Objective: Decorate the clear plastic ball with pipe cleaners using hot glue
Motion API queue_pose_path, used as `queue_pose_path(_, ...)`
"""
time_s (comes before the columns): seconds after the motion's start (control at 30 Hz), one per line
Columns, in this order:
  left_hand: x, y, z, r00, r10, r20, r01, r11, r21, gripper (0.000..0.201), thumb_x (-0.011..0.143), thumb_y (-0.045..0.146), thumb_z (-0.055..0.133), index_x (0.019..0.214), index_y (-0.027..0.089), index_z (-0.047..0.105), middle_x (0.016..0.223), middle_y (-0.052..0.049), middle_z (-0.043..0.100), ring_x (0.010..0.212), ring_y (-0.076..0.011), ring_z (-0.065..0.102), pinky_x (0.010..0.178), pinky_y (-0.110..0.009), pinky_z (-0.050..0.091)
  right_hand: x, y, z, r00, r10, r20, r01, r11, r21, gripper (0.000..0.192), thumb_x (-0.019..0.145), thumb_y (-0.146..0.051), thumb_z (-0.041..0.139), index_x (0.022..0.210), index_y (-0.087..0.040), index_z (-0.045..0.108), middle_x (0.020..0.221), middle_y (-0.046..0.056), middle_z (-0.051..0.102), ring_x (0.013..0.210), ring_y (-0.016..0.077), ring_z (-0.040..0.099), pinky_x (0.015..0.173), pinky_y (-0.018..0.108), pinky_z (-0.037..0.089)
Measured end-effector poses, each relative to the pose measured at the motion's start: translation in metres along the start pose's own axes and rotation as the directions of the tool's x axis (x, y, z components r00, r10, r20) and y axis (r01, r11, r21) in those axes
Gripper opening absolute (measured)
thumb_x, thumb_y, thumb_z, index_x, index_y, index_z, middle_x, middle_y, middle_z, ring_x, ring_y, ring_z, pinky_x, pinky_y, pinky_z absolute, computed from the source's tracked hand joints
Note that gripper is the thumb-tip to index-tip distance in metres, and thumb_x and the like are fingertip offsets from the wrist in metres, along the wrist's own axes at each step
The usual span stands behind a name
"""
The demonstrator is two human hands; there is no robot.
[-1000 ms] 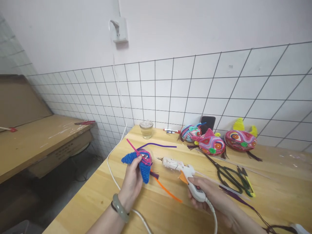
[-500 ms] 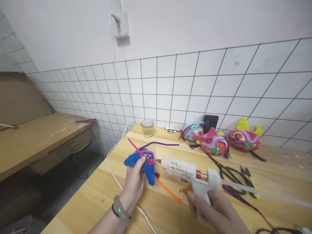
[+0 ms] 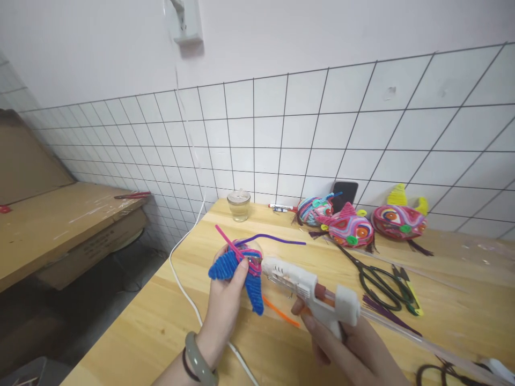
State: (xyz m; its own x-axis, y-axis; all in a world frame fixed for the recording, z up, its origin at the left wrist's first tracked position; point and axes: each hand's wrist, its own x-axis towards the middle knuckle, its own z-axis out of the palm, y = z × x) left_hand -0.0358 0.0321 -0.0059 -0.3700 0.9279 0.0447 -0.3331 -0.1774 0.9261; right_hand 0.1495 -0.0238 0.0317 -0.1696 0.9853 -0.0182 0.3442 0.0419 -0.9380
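My left hand [image 3: 223, 305] holds a small craft piece [image 3: 240, 268] made of blue and pink pipe cleaners around a clear ball, just above the wooden table [image 3: 161, 321]. A pink pipe cleaner sticks up from it to the left. My right hand [image 3: 341, 348] grips a white hot glue gun [image 3: 309, 295], finger on the trigger. The gun's nozzle touches the craft piece on its right side. A clear glue stick juts out behind the gun to the right.
A purple pipe cleaner [image 3: 273, 238] and an orange one [image 3: 281, 313] lie by the piece. Three finished colourful figures [image 3: 350, 228] stand at the tiled wall with a phone [image 3: 345, 194]. Black scissors [image 3: 376, 276], a glass jar [image 3: 238, 205] and a white cable [image 3: 183, 289] are nearby.
My right hand lifted the glue gun off the table, turned it level and brought its nozzle up against the craft piece. The left hand kept holding the piece.
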Motion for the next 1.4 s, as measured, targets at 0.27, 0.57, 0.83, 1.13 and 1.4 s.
queue_pose_path(0.27,-0.002,0.009,0.002,0.998,0.069,-0.01,-0.065,0.98,0.189,0.014,0.073,0.032,0.07,0.084,0.022,0.07,0.09,-0.002,0.072,0.106,-0.025,0.059,0.097,-0.032,0.039,-0.003,-0.009,0.006,1.0,0.028,0.0,-0.028,0.999,0.019,0.044,0.082,-0.063,0.047,0.077,-0.021,0.058,0.053,-0.004,0.044,0.052,0.0157,0.047,0.052,0.026,0.037)
queue_pose_path(0.57,-0.006,0.013,0.007,0.995,0.095,0.034,-0.1,0.969,0.225,0.01,0.077,0.032,0.066,0.08,0.023,0.069,0.1,-0.003,0.071,0.102,-0.0246,0.06,0.095,-0.031,0.04,-0.003,-0.01,0.007,0.998,0.015,-0.059,-0.016,1.0,-0.01,0.042,0.08,-0.061,0.05,0.085,-0.021,0.063,0.054,-0.003,0.041,0.052,0.0161,0.041,0.051,0.025,0.038)
queue_pose_path(0.83,-0.008,0.019,0.011,0.996,0.076,0.038,-0.083,0.974,0.212,0.012,0.078,0.032,0.064,0.085,0.022,0.068,0.102,-0.003,0.07,0.101,-0.0251,0.06,0.092,-0.031,0.042,-0.003,-0.01,0.006,0.998,0.023,-0.056,-0.023,1.0,-0.002,0.034,0.083,-0.054,0.051,0.08,-0.021,0.059,0.056,-0.003,0.043,0.054,0.0156,0.043,0.053,0.026,0.039)
queue_pose_path(1.13,-0.008,0.016,0.009,0.996,0.081,0.034,-0.087,0.971,0.224,0.024,0.078,0.034,0.064,0.098,0.021,0.065,0.103,-0.005,0.07,0.1,-0.0247,0.061,0.091,-0.032,0.043,-0.002,-0.01,0.004,0.999,-0.018,-0.038,0.015,0.998,-0.067,0.034,0.085,-0.052,0.049,0.08,-0.02,0.061,0.054,-0.003,0.043,0.053,0.0159,0.045,0.053,0.025,0.041)
queue_pose_path(1.4,-0.008,0.017,0.008,0.992,0.098,0.075,-0.118,0.933,0.339,0.026,0.083,0.035,0.055,0.103,0.02,0.062,0.108,-0.007,0.068,0.104,-0.0258,0.06,0.094,-0.038,0.042,-0.002,-0.012,0.003,0.998,-0.055,0.014,0.056,0.993,-0.103,0.035,0.089,-0.049,0.043,0.066,-0.022,0.047,0.059,-0.003,0.044,0.057,0.0148,0.046,0.056,0.025,0.039)
